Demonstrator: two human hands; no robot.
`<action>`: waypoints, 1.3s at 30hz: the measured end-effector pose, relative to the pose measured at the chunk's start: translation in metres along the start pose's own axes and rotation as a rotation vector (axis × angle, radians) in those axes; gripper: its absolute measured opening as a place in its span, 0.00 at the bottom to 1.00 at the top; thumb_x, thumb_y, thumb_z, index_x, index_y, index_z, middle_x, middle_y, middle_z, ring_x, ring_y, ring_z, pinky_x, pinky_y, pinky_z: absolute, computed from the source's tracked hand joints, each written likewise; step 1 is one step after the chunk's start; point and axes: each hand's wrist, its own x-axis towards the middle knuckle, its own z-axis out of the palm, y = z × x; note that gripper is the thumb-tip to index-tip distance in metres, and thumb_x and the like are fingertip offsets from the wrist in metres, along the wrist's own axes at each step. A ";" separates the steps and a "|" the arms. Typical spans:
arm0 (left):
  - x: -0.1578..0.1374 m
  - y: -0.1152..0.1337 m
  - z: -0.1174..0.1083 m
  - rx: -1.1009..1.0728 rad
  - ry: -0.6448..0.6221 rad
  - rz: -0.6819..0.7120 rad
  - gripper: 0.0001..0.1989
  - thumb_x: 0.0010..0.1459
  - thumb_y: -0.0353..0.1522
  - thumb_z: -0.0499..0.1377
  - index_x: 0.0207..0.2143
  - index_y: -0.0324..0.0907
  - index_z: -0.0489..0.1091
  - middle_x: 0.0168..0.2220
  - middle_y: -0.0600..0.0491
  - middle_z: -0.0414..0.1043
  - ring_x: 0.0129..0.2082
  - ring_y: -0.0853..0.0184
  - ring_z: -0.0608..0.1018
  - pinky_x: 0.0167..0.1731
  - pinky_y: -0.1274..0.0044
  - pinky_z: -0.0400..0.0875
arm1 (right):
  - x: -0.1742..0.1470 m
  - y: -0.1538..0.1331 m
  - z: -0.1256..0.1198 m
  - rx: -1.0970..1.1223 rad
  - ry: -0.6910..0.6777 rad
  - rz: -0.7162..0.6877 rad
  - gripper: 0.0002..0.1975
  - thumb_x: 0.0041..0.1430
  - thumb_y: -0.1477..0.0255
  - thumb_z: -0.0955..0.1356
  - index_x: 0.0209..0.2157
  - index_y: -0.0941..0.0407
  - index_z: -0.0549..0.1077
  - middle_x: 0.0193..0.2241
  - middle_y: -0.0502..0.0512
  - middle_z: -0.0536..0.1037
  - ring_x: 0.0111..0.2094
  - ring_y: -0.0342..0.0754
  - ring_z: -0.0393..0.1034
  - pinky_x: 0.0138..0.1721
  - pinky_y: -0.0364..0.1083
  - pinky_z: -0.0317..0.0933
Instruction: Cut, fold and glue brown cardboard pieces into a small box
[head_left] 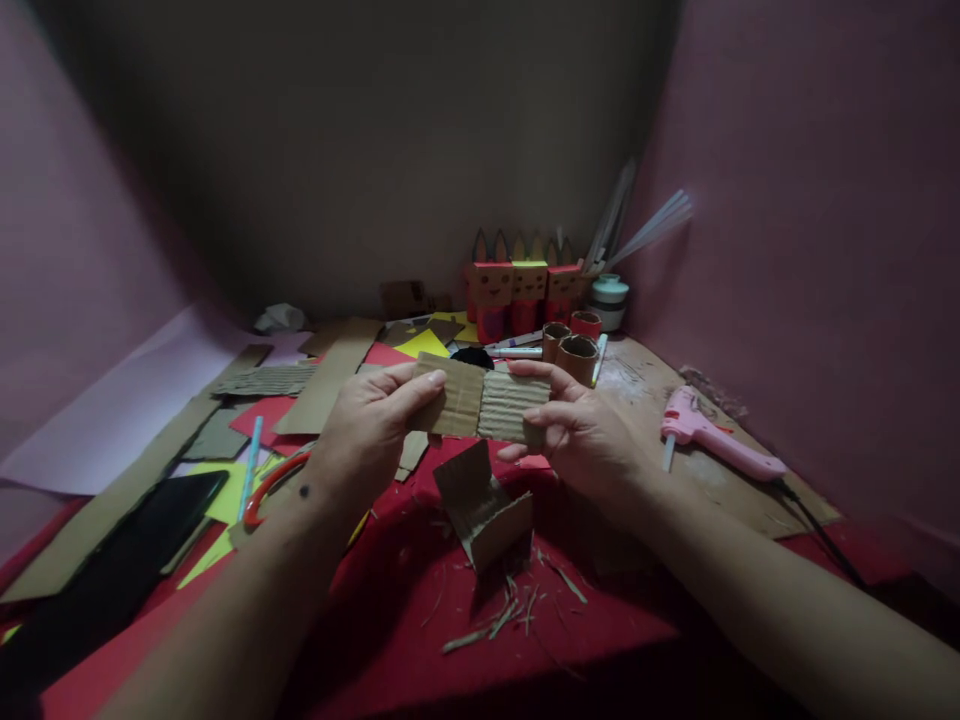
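In the middle of the view, my left hand (371, 420) pinches a smooth brown piece of cardboard (463, 402) between thumb and fingers. My right hand (581, 430) grips a strip with bare ridges, the corrugated cardboard (504, 410), at its right end. The two parts meet edge to edge; whether they are one piece or two I cannot tell. Just below them, a folded cardboard scrap (491, 520) lies on the red cloth (390, 600), with thin torn shreds (510, 610) around it.
At right lies a pink glue gun (705, 440) with a black cord. Cardboard tubes (577, 358) and red animal-faced figures (493, 285) stand at the back, beside a white jar (609, 300). Red-handled scissors (274, 488), a pale blue stick (253, 465) and cardboard strips (330, 385) are at left.
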 end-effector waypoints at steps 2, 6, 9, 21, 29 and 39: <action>0.001 0.000 0.000 -0.019 0.019 -0.005 0.09 0.51 0.35 0.62 0.30 0.38 0.77 0.25 0.52 0.72 0.23 0.69 0.72 0.19 0.81 0.67 | -0.001 0.001 0.001 -0.043 0.040 0.005 0.24 0.42 0.83 0.70 0.42 0.50 0.73 0.43 0.52 0.73 0.35 0.49 0.73 0.26 0.47 0.75; 0.004 -0.001 -0.001 -0.007 0.058 -0.006 0.10 0.51 0.36 0.62 0.26 0.38 0.74 0.21 0.54 0.68 0.21 0.69 0.71 0.18 0.81 0.66 | -0.004 0.002 0.003 -0.139 0.070 0.031 0.25 0.42 0.80 0.73 0.45 0.50 0.73 0.41 0.52 0.74 0.33 0.47 0.73 0.26 0.46 0.74; 0.004 -0.002 0.001 -0.005 0.052 -0.007 0.11 0.53 0.37 0.62 0.30 0.38 0.75 0.22 0.54 0.67 0.22 0.69 0.71 0.18 0.80 0.66 | -0.004 0.003 0.006 -0.146 0.050 -0.003 0.30 0.39 0.80 0.76 0.47 0.51 0.72 0.44 0.54 0.73 0.36 0.48 0.73 0.25 0.43 0.72; 0.013 -0.016 -0.008 0.717 -0.159 0.443 0.38 0.49 0.33 0.65 0.63 0.39 0.59 0.59 0.41 0.64 0.59 0.50 0.66 0.60 0.62 0.61 | 0.000 0.000 0.007 -0.210 0.150 -0.063 0.28 0.35 0.84 0.71 0.43 0.54 0.73 0.42 0.52 0.74 0.34 0.45 0.71 0.22 0.39 0.65; 0.010 -0.012 -0.011 0.104 0.208 0.149 0.11 0.56 0.38 0.63 0.40 0.45 0.77 0.46 0.50 0.78 0.57 0.54 0.72 0.56 0.70 0.69 | 0.000 0.001 0.007 -0.212 0.149 -0.094 0.37 0.36 0.85 0.69 0.53 0.52 0.67 0.41 0.51 0.74 0.35 0.46 0.70 0.27 0.42 0.66; 0.019 -0.013 0.001 -0.429 0.161 -0.019 0.10 0.62 0.33 0.56 0.38 0.37 0.76 0.42 0.46 0.79 0.49 0.58 0.78 0.51 0.70 0.75 | 0.001 0.003 0.004 -0.152 0.159 -0.104 0.36 0.36 0.84 0.69 0.52 0.53 0.69 0.31 0.48 0.74 0.28 0.45 0.67 0.30 0.45 0.63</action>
